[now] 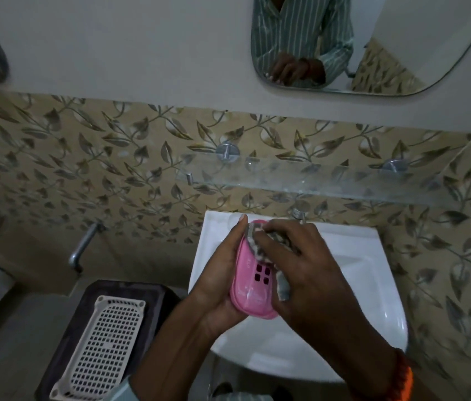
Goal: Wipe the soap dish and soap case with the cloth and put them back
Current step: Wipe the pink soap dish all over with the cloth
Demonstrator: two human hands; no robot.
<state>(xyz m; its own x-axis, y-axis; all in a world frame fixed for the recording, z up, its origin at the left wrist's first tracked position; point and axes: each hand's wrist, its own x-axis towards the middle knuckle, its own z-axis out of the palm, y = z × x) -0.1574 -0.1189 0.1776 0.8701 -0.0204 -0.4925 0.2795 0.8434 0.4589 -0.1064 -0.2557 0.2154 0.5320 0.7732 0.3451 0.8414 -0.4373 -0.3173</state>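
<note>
A pink plastic soap dish [250, 282] with four small square drain holes is held over the white washbasin [373, 299]. My left hand [222, 273] cups it from the left and below. My right hand [300, 264] presses a grey patterned cloth [260, 247] onto the dish's upper part; a fold of the cloth hangs out under my palm on the right. The far end of the dish is hidden by the cloth and my fingers. No second soap case can be told apart in this view.
A glass shelf [329, 180] on metal brackets runs along the leaf-patterned tile wall above the basin, under a mirror [402, 53]. A metal tap [82, 247] juts out at left. Below it a dark stool [159, 299] carries a white perforated tray [107, 345].
</note>
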